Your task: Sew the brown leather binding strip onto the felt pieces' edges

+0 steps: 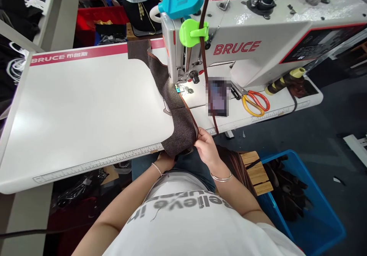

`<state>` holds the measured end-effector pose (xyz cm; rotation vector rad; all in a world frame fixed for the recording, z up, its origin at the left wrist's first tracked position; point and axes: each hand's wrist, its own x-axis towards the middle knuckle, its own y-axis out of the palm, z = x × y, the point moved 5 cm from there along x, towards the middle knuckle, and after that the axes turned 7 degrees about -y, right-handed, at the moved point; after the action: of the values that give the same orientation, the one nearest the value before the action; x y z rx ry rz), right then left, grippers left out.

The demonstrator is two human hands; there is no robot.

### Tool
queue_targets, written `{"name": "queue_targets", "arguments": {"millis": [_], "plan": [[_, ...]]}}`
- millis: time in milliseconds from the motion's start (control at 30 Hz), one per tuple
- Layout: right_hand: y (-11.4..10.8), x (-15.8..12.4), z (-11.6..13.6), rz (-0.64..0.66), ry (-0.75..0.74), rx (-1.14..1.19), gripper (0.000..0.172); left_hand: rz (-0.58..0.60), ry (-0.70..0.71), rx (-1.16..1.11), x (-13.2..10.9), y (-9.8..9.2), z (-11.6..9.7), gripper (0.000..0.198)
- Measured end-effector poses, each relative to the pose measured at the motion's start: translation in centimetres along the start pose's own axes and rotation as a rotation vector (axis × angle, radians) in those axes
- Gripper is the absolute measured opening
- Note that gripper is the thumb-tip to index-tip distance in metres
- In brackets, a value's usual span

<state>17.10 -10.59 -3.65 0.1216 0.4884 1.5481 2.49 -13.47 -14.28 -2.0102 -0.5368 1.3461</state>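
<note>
A long dark brown fabric piece runs from the back of the table, under the needle area of the sewing machine, to the front edge. Its right side carries a thin reddish-brown edging. My right hand pinches this edge near the front, thumb and fingers closed on the cloth. Below the table's front edge, my left hand is tucked against the underside of the same piece, its fingers hidden by the cloth. A narrow brown strip hangs down in front of the machine head.
Scissors with orange and yellow handles lie right of a blurred-out rectangular object. A thread cone rests farther right. A blue bin with dark pieces stands at lower right, beside a wooden board. The white table extends left.
</note>
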Motion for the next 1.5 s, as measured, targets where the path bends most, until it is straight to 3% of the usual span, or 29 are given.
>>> {"name": "queue_targets", "arguments": {"millis": [167, 300, 367, 433, 500, 567, 633, 800, 967, 1233, 1500], "plan": [[0.0, -0.5, -0.7, 0.053, 0.036, -0.124, 0.031, 0.052, 0.081, -0.062, -4.5, -4.7, -0.2, 0.051], [0.0, -1.0, -1.1, 0.047, 0.08, -0.247, 0.035, 0.228, 0.248, -0.263, -9.3, -9.6, -1.1, 0.041], [-0.1, -1.1, -1.3, 0.043, 0.076, -0.29, 0.034, 0.262, 0.366, -0.412, -10.8, -12.0, -1.7, 0.039], [-0.2, -1.2, -1.5, 0.047, 0.071, -0.329, 0.033, 0.115, 0.39, -0.564, -10.6, -14.3, -1.7, 0.042], [-0.2, -1.2, -1.6, 0.056, 0.057, -0.359, 0.031, -0.241, 0.324, -0.572, -9.1, -16.5, -1.4, 0.042], [-0.2, -1.2, -1.8, 0.06, 0.038, -0.385, 0.029, -0.622, 0.226, -0.393, -7.3, -18.1, -1.5, 0.042], [-0.2, -1.3, -1.8, 0.051, 0.026, -0.402, 0.028, -0.796, 0.131, -0.187, -5.3, -18.6, -2.1, 0.046], [-1.1, -2.0, -1.4, -0.045, -0.025, -0.431, 0.038, -0.783, 0.009, 0.035, -2.2, -17.9, -2.4, 0.054], [-2.5, -2.2, -0.2, -0.163, -0.146, -0.496, 0.037, -0.78, 0.018, 0.08, -2.4, -17.2, -2.2, 0.055], [-0.8, -2.1, -0.3, 0.013, -0.162, -0.439, 0.034, -0.768, -0.003, 0.093, -2.4, -17.1, -2.7, 0.055], [-0.7, -2.0, -0.6, 0.009, -0.129, -0.428, 0.035, -0.773, -0.005, 0.08, -2.3, -17.1, -2.9, 0.055]]}}
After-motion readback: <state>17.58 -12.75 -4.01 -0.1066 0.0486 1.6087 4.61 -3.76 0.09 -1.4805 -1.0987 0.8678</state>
